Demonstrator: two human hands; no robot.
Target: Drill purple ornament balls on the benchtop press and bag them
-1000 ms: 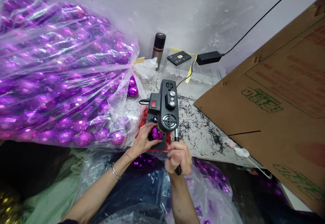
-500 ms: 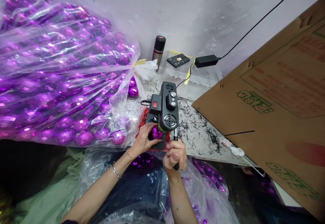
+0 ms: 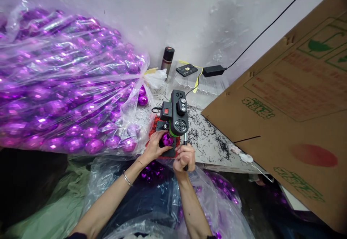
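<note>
A small black bench drill press [image 3: 179,111] with a red switch stands on the table over a red mat [image 3: 152,134]. My left hand [image 3: 154,146] curls its thumb and fingers around a shiny purple faceted ball [image 3: 167,139] under the machine's head. My right hand [image 3: 184,158] is closed on the black grip of the machine's lever [image 3: 185,138], just right of the ball. Whether a bit touches the ball is hidden by the machine's head.
A large clear bag of purple balls [image 3: 67,87] fills the left side. A cardboard box [image 3: 287,109] leans in from the right. Behind the machine are a bottle [image 3: 167,59], a phone [image 3: 186,70] and a power adapter [image 3: 214,70]. Black shavings [image 3: 222,143] litter the tabletop.
The camera view has shifted slightly. Both hands keep their places, the left on the ball and the right on the lever, with no clear movement of either.
</note>
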